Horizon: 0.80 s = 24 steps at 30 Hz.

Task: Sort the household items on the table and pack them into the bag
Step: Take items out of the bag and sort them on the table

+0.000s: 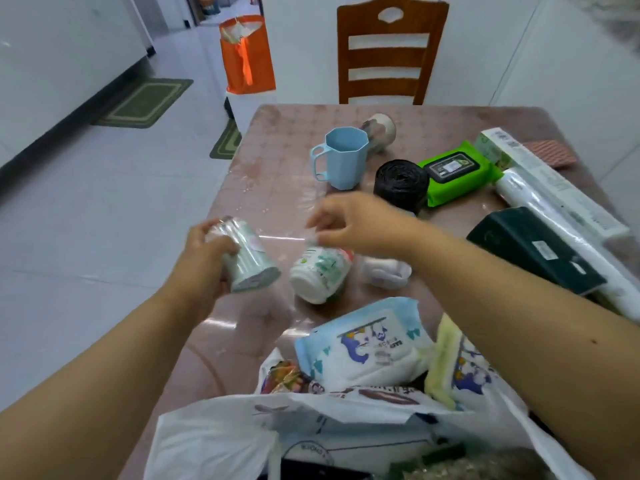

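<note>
2 hands: L hand [204, 252] grips clear tub [247, 258]; R hand [349, 221] pinches white jar [320, 273] top.

There is one view only, a wide-angle camera worn on the person's head, looking forward and steeply down over the table [277, 140]. It sits close above the near edge, so the bag [221, 434] fills the bottom of the frame and both forearms run up from the lower corners to the left hand [204, 251] and right hand [349, 223] at mid-frame. Straight ahead, past the far edge, stands a chair [391, 50]. The floor [104, 237] takes the left side, and the lens bends straight lines toward the borders.
</note>
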Tool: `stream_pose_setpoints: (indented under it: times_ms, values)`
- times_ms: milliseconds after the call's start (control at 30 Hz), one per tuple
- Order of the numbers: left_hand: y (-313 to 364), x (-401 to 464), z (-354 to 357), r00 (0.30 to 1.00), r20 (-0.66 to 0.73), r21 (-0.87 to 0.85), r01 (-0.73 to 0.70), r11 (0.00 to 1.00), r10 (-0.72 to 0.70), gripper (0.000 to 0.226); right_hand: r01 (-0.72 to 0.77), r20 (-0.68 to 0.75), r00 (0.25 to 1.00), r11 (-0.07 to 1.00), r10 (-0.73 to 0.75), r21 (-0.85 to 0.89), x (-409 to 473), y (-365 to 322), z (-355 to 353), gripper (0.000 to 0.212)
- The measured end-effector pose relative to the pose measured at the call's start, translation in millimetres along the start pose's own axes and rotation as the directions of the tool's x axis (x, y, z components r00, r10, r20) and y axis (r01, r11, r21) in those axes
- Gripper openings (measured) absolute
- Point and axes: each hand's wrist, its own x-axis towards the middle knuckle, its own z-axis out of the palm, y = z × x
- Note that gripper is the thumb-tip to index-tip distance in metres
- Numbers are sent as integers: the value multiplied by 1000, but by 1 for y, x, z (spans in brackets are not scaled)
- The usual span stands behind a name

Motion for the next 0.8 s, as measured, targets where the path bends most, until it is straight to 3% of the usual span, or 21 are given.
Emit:
stream_pose_setpoints:
  times_ms: [100,200,300,400,467,633,733,800]
  values:
    - [25,1,10,996,60,-137,-61,989,70,48,-251,-196,956,954,218,-163,-14,42,-67,23]
    - [40,-5,33,980,176,-213,-51,976,89,50,-507,-111,848,733,518,-453,-36,77,-107,29]
    - [43,-15,62,960,270,-227,-4,974,67,55,-486,66,757,628,650,-608,-48,97,-89,34]
    - [40,-23,82,941,338,-214,60,975,17,55,-394,63,732,497,678,-773,-54,104,-60,32]
    - [38,-29,91,936,351,-190,82,978,-10,53,-408,35,680,418,732,-812,-57,108,-52,42]
    - [30,-38,99,917,396,-121,105,987,-49,49,-423,39,676,431,736,-797,-59,108,-55,49]
    - [28,-40,97,911,407,-68,108,992,-71,43,-406,53,681,436,731,-803,-60,103,-60,32]
    - [27,-42,94,908,410,-41,115,993,-88,44,-416,51,667,428,744,-802,-60,103,-59,36]
